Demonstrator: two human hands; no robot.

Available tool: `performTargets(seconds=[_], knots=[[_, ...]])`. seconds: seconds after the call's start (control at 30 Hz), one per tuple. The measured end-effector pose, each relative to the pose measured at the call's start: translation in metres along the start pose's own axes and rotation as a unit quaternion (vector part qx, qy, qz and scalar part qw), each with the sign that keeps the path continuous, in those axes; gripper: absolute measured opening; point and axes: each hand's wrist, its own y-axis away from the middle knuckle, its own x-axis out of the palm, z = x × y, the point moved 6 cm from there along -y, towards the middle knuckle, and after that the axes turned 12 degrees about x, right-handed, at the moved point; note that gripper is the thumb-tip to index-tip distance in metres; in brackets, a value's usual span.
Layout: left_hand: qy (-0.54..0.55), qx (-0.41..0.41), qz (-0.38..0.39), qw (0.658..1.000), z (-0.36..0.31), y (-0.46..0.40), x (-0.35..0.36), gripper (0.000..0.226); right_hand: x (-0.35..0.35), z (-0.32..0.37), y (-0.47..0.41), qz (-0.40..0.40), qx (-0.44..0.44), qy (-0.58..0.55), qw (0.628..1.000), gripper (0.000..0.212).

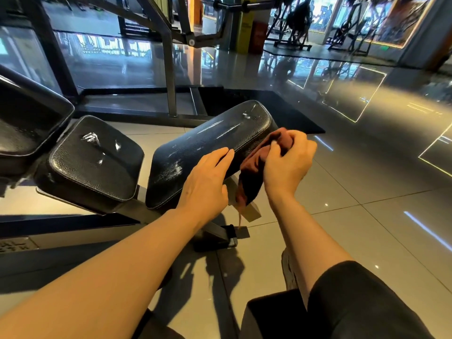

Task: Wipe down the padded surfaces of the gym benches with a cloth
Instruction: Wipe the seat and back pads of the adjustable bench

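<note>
A long black padded bench pad (210,140) lies tilted in the middle of the view, with scuffed, shiny patches. My left hand (208,182) rests flat on its near right edge, fingers straight. My right hand (288,160) grips a reddish-brown cloth (254,172) against the pad's right side; the cloth hangs down below the pad. A square black seat pad (95,160) sits to the left, and part of a third pad (27,121) shows at the far left.
The bench's metal frame and foot (220,236) stand on glossy floor tiles. A steel machine frame (170,69) rises behind the bench. A black floor mat (288,111) lies beyond the pad. More gym machines (293,25) stand far back.
</note>
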Motion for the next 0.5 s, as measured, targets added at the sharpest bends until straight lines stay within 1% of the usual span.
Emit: performTargets(seconds=[0.03, 0.07, 0.2, 0.23, 0.3, 0.37, 0.4, 0.43, 0.5], knots=[[-0.002, 0.000, 0.006, 1.000, 0.001, 0.000, 0.000, 0.073, -0.002, 0.002, -0.007, -0.013, -0.001, 0.000, 1.000, 0.020], [-0.003, -0.002, 0.010, 1.000, 0.001, 0.000, 0.000, 0.074, 0.002, 0.003, -0.010, -0.003, -0.015, 0.004, 1.000, 0.021], [-0.014, -0.006, 0.001, 1.000, 0.001, 0.000, 0.000, 0.073, 0.020, 0.004, 0.013, 0.042, -0.120, 0.059, 0.990, 0.021], [-0.014, -0.005, -0.005, 1.000, 0.001, -0.001, 0.000, 0.073, 0.024, 0.002, 0.023, 0.058, -0.143, 0.078, 0.985, 0.021], [-0.010, -0.005, -0.014, 1.000, 0.000, -0.001, 0.001, 0.071, 0.035, -0.006, 0.042, 0.122, -0.182, 0.124, 0.968, 0.024], [-0.007, -0.008, -0.017, 1.000, 0.000, -0.001, 0.000, 0.070, 0.041, -0.012, 0.053, 0.183, -0.181, 0.134, 0.957, 0.025], [-0.005, -0.006, -0.018, 1.000, 0.000, -0.002, 0.000, 0.070, 0.039, -0.012, 0.053, 0.190, -0.162, 0.112, 0.962, 0.024], [-0.003, -0.001, -0.016, 1.000, 0.000, -0.002, 0.000, 0.070, 0.033, -0.008, 0.049, 0.164, -0.140, 0.083, 0.973, 0.023], [-0.003, 0.006, -0.007, 1.000, 0.001, -0.001, -0.001, 0.072, 0.014, -0.002, 0.033, 0.045, -0.085, 0.029, 0.995, 0.022]])
